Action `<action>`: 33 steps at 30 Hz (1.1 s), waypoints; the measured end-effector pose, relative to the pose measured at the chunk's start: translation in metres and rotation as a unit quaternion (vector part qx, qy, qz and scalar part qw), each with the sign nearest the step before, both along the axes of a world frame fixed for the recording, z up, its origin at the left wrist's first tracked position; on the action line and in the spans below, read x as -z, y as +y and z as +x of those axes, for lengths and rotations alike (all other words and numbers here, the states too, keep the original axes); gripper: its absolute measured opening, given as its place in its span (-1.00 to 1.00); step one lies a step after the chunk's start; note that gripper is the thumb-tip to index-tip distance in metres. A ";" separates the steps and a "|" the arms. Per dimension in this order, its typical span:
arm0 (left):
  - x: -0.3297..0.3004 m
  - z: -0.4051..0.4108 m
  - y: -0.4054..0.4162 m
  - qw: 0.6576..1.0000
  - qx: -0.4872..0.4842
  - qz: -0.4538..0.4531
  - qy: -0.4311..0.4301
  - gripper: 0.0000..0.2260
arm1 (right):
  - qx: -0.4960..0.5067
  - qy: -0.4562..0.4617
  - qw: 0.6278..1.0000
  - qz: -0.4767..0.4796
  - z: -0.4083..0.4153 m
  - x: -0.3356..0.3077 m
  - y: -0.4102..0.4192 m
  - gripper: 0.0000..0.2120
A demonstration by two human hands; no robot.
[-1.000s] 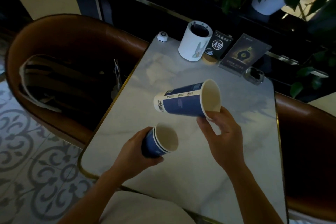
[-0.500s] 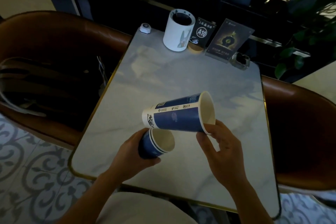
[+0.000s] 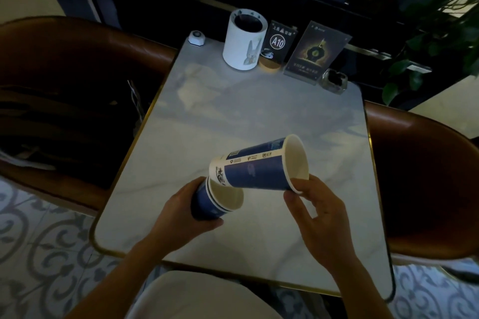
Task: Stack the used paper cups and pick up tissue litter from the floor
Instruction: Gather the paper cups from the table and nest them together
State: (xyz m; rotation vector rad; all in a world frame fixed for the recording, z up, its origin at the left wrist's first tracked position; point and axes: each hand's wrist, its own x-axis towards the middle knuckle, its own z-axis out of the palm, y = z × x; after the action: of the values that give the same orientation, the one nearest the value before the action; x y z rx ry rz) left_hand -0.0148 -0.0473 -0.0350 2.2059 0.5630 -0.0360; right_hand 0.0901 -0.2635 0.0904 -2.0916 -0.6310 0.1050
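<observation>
Cups are being nested above the table (image 3: 259, 111): a short stack (image 3: 215, 201) (two, by the rims) is gripped by the left hand (image 3: 185, 212), fingers wrapped around it. A single cup (image 3: 259, 166), tilted with its base at the stack's mouth, is pinched at the rim by the right hand (image 3: 318, 212). Insertion remains; no tissue litter is visible on the dim, partly hidden floor (image 3: 39, 241).

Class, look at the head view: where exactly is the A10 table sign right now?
The A10 sign stands at the table's far edge, between the white rabbit-print holder on its left and the dark menu card on its right.
</observation>
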 end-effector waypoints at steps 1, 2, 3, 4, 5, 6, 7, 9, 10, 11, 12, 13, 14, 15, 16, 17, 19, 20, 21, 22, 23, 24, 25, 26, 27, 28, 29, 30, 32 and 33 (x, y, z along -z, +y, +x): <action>-0.001 -0.001 -0.002 1.000 -0.002 -0.008 -0.003 -0.27 | -0.001 -0.001 1.000 -0.003 0.001 0.001 -0.002 -0.81; 0.000 -0.003 -0.003 1.000 -0.004 -0.020 -0.007 -0.27 | -0.001 0.001 1.000 -0.003 0.002 0.001 -0.002 -0.81; 0.002 -0.005 -0.003 0.999 -0.006 -0.038 -0.010 -0.27 | -0.002 0.003 1.000 -0.002 0.002 0.000 -0.001 -0.81; 0.003 -0.005 -0.003 0.999 -0.007 -0.044 -0.014 -0.27 | -0.008 0.007 1.000 0.001 0.000 0.000 -0.002 -0.81; 0.003 -0.007 -0.003 0.999 -0.009 -0.038 -0.018 -0.27 | -0.013 0.002 1.000 -0.001 -0.001 0.001 -0.002 -0.81; 0.004 -0.010 -0.001 0.999 -0.012 -0.032 -0.014 -0.27 | -0.016 0.003 1.000 -0.005 -0.002 0.002 0.001 -0.81; 0.001 -0.011 0.000 0.999 -0.012 -0.030 -0.009 -0.27 | -0.020 -0.001 1.000 -0.004 -0.001 0.004 0.002 -0.81; -0.013 0.008 -0.051 1.000 0.012 0.014 -0.002 -0.28 | -0.003 0.018 1.000 0.020 0.002 -0.008 -0.060 -0.81; -0.014 0.006 -0.049 1.000 -0.002 0.019 0.011 -0.28 | -0.003 0.016 1.000 0.008 0.002 -0.003 -0.063 -0.82; -0.018 0.003 -0.051 1.000 -0.007 0.011 0.014 -0.28 | 0.001 0.023 1.000 -0.006 0.002 0.002 -0.066 -0.82; -0.019 0.001 -0.053 1.000 -0.009 -0.005 0.005 -0.27 | 0.001 0.035 0.999 -0.011 0.001 0.001 -0.068 -0.83; -0.018 0.000 -0.056 1.000 -0.005 -0.012 -0.002 -0.26 | -0.006 0.035 0.999 -0.017 0.000 0.000 -0.070 -0.85; -0.020 0.000 -0.059 1.000 0.004 -0.012 -0.005 -0.25 | -0.006 0.035 0.999 -0.026 0.001 0.000 -0.071 -0.85; -0.022 -0.001 -0.061 1.000 0.010 -0.020 -0.006 -0.23 | -0.004 0.034 0.999 -0.033 0.003 0.002 -0.072 -0.85; -0.022 -0.001 -0.062 0.999 0.013 -0.028 -0.012 -0.22 | -0.004 0.040 0.999 -0.036 0.003 0.002 -0.071 -0.85; -0.023 -0.001 -0.065 0.999 0.016 -0.033 -0.019 -0.21 | -0.009 0.046 0.998 -0.037 0.002 0.003 -0.072 -0.85; -0.025 0.001 -0.074 0.999 0.030 -0.034 -0.022 -0.19 | -0.018 0.058 0.998 -0.034 0.000 0.003 -0.076 -0.80; -0.027 0.002 -0.082 0.998 0.034 -0.037 -0.026 -0.18 | -0.022 0.066 0.997 -0.029 -0.001 0.003 -0.084 -0.75; -0.029 0.003 -0.090 0.998 0.035 -0.044 -0.035 -0.18 | -0.025 0.073 0.997 -0.020 -0.001 0.004 -0.091 -0.71; -0.030 0.004 -0.097 0.997 0.038 -0.053 -0.045 -0.19 | -0.026 0.078 0.997 -0.011 -0.001 0.005 -0.099 -0.68; -0.032 0.004 -0.103 0.996 0.039 -0.066 -0.055 -0.20 | -0.026 0.078 0.997 -0.008 0.000 0.006 -0.105 -0.65; -0.034 0.005 -0.108 0.995 0.041 -0.073 -0.060 -0.20 | -0.026 0.076 0.997 -0.006 0.001 0.006 -0.112 -0.63; -0.035 0.006 -0.114 0.994 0.043 -0.078 -0.066 -0.20 | -0.024 0.075 0.997 -0.007 0.001 0.005 -0.118 -0.62; -0.036 0.007 -0.119 0.994 0.044 -0.079 -0.069 -0.20 | -0.021 0.077 0.997 -0.007 0.002 0.005 -0.125 -0.61; -0.036 0.007 -0.124 0.994 0.047 -0.076 -0.069 -0.20 | -0.016 0.078 0.997 -0.007 0.003 0.005 -0.132 -0.61; -0.037 0.007 -0.129 0.994 0.050 -0.076 -0.066 -0.20 | -0.013 0.077 0.997 -0.007 0.003 0.006 -0.137 -0.60; -0.037 0.008 -0.135 0.994 0.055 -0.077 -0.059 -0.19 | -0.011 0.076 0.997 -0.007 0.003 0.007 -0.144 -0.61; -0.037 0.009 -0.141 0.994 0.062 -0.076 -0.054 -0.18 | -0.010 0.076 0.997 -0.004 0.003 0.008 -0.150 -0.61; -0.038 0.011 -0.153 0.994 0.069 -0.072 -0.049 -0.17 | -0.009 0.079 0.997 0.001 0.002 0.011 -0.163 -0.62; -0.039 0.011 -0.159 0.994 0.069 -0.071 -0.050 -0.18 | -0.011 0.079 0.997 0.005 0.002 0.013 -0.167 -0.62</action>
State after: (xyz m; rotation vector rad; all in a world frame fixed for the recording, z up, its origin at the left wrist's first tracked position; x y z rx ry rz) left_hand -0.0034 -0.2059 0.0037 2.0910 0.3412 -0.0361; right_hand 0.0917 -0.4309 0.0773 -2.0430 -0.5583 0.2760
